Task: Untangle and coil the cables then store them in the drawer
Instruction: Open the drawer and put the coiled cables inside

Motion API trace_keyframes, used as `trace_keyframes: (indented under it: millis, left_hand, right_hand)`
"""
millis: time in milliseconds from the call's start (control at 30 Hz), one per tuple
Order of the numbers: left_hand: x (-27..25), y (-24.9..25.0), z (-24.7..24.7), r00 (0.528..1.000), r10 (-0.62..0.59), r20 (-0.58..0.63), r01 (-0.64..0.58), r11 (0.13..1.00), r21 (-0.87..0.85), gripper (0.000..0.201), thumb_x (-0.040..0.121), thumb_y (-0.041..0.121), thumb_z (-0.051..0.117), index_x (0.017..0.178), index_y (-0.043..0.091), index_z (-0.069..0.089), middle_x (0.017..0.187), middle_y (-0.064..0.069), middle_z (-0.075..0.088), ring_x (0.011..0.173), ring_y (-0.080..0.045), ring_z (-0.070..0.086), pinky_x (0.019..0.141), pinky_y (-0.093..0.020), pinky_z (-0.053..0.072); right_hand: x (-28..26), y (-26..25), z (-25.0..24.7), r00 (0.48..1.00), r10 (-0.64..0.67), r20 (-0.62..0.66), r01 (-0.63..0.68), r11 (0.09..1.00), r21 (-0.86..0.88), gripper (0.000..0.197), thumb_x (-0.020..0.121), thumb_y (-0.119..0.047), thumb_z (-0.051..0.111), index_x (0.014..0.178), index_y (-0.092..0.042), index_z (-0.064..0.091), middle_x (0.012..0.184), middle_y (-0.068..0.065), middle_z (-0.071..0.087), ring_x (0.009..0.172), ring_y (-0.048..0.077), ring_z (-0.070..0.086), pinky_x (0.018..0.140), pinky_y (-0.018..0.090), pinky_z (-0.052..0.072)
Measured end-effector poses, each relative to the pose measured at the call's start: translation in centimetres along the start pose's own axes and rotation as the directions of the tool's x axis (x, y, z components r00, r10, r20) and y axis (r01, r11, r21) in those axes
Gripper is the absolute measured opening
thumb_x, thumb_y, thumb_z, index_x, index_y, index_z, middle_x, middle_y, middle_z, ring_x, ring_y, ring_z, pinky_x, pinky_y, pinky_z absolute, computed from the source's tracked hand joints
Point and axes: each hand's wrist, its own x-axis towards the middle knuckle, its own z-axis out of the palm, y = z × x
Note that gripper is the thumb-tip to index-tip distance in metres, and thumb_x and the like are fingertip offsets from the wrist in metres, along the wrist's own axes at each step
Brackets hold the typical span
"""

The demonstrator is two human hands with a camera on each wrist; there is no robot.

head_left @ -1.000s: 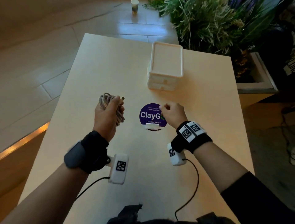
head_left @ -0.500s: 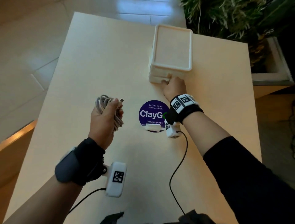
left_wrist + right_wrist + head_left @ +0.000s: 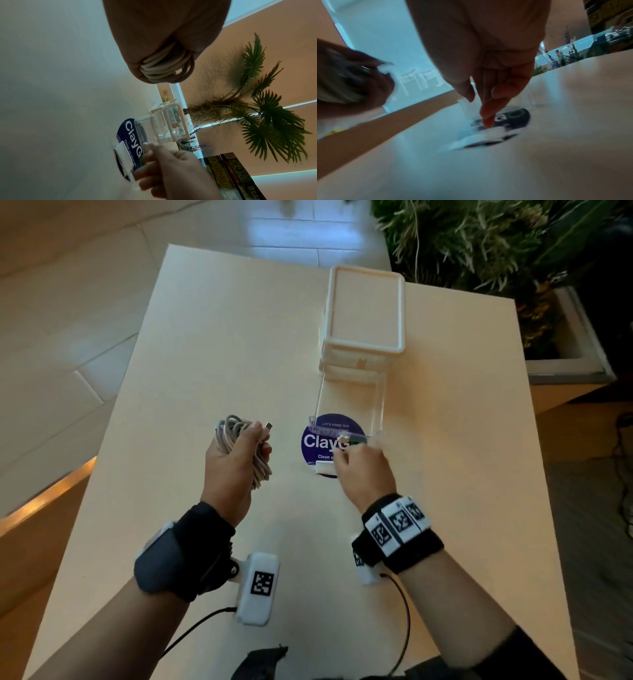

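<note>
My left hand [image 3: 236, 453] grips a coiled white cable [image 3: 230, 433] above the table, its metal plug poking out past the thumb; the loops [image 3: 161, 66] show under my fingers in the left wrist view. A white drawer unit [image 3: 364, 316] stands at the far middle of the table. Its clear lower drawer [image 3: 351, 405] is pulled far out toward me and lies over the purple sticker [image 3: 329, 440]. My right hand [image 3: 356, 460] pinches the drawer's small white knob [image 3: 147, 146] at its front edge. The right wrist view is blurred.
The pale table [image 3: 212, 354] carries a round purple "ClayGo" sticker with a small white block [image 3: 323, 467] at its near edge. A planter with green plants [image 3: 496, 251] stands beyond the right far corner. Tiled floor lies to the left.
My right hand reached the drawer unit, took the lower drawer's knob and drew the drawer out toward me over the sticker. The left hand kept holding the coil in about the same place.
</note>
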Motion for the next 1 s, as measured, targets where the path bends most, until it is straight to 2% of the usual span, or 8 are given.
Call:
trace_keyframes:
  millis: [100,167,300,433,600,733,833,1000]
  left_hand:
    - [-1.0,-0.1,0.1,1.0,0.015,0.023,-0.017,0.997,0.069,0.014,0.081,0.022,0.06,0.066,0.023,0.059,0.061,0.006,0.061,0.056,-0.01,0.055,0.053,-0.023,0.047]
    - [-2.2,-0.1,0.9,0.996,-0.011,0.087,0.0,0.992,0.128,0.011,0.08,0.025,0.061,0.074,0.017,0.058,0.062,0.004,0.059,0.056,-0.011,0.053,0.051,-0.027,0.043]
    - [-5.2,-0.1,3.1,0.936,-0.042,0.35,0.003,0.994,0.112,0.03,0.092,0.032,0.054,0.09,0.003,0.054,0.075,-0.007,0.061,0.07,-0.017,0.058,0.06,-0.027,0.048]
    - [-6.8,1.1,4.3,0.818,-0.296,0.492,0.347,0.938,-0.013,0.091,0.077,0.075,0.029,0.127,0.004,0.054,0.125,-0.014,0.062,0.118,-0.022,0.059,0.099,-0.032,0.044]
    - [-6.4,2.0,4.5,0.688,-0.429,0.586,0.534,0.845,-0.009,0.104,0.074,0.083,0.02,0.133,0.004,0.05,0.139,-0.018,0.053,0.127,-0.024,0.052,0.108,-0.036,0.036]
    - [-5.4,1.2,4.6,0.663,-0.461,0.589,0.516,0.852,0.087,0.092,0.078,0.078,0.028,0.133,0.009,0.051,0.139,-0.015,0.053,0.129,-0.021,0.049,0.115,-0.039,0.025]
    - [-4.7,0.9,4.7,0.658,-0.481,0.579,0.441,0.87,0.222,0.083,0.082,0.075,0.02,0.129,0.019,0.057,0.139,-0.015,0.053,0.126,-0.018,0.045,0.105,-0.035,0.024]
    - [-3.7,0.2,5.3,0.748,-0.523,0.409,0.43,0.851,0.3,0.062,0.088,0.067,0.026,0.132,0.029,0.047,0.131,0.01,0.056,0.136,-0.011,0.033,0.113,-0.041,0.017]
  right_hand:
    - [-4.4,-3.1,-1.4,0.98,-0.197,-0.022,0.196,0.949,0.249,0.033,0.097,-0.034,0.044,0.111,-0.01,0.061,0.098,0.006,0.066,0.089,0.016,0.059,0.08,0.027,0.046]
    - [-6.6,-5.3,-1.9,0.96,-0.279,-0.012,0.265,0.897,0.353,0.048,0.097,-0.04,0.039,0.137,-0.013,0.041,0.135,0.004,0.05,0.126,0.012,0.042,0.107,0.023,0.031]
    - [-8.3,-7.0,-1.6,0.981,-0.192,-0.013,0.166,0.81,0.563,0.066,0.094,-0.053,0.029,0.145,-0.013,0.025,0.153,0.002,0.027,0.141,0.004,0.019,0.118,0.023,0.015]
    - [-8.8,-6.3,-1.9,0.991,-0.115,-0.063,0.129,0.782,0.609,0.068,0.092,-0.055,0.028,0.147,-0.015,0.02,0.155,0.0,0.025,0.138,-0.004,0.017,0.11,0.005,0.012]
    - [-8.6,-5.4,-2.7,0.986,-0.116,-0.12,0.165,0.779,0.604,0.057,0.091,-0.045,0.045,0.141,-0.021,0.033,0.138,0.002,0.046,0.128,0.007,0.042,0.108,0.026,0.036]
    - [-7.6,-4.8,-2.3,0.989,-0.051,-0.142,0.136,0.71,0.691,0.039,0.088,-0.033,0.056,0.125,-0.021,0.052,0.11,-0.005,0.064,0.1,0.001,0.06,0.088,0.019,0.047]
    - [-5.8,-3.9,-1.7,0.993,0.101,-0.057,-0.017,0.611,0.792,0.024,0.086,-0.031,0.055,0.106,-0.022,0.063,0.085,-0.003,0.066,0.071,0.01,0.06,0.064,0.028,0.047]
    - [-1.0,-3.5,-5.1,0.956,0.274,0.101,-0.204,0.38,0.902,0.008,0.09,-0.028,0.058,0.084,-0.027,0.063,0.08,0.004,0.067,0.062,0.017,0.063,0.042,0.023,0.047]
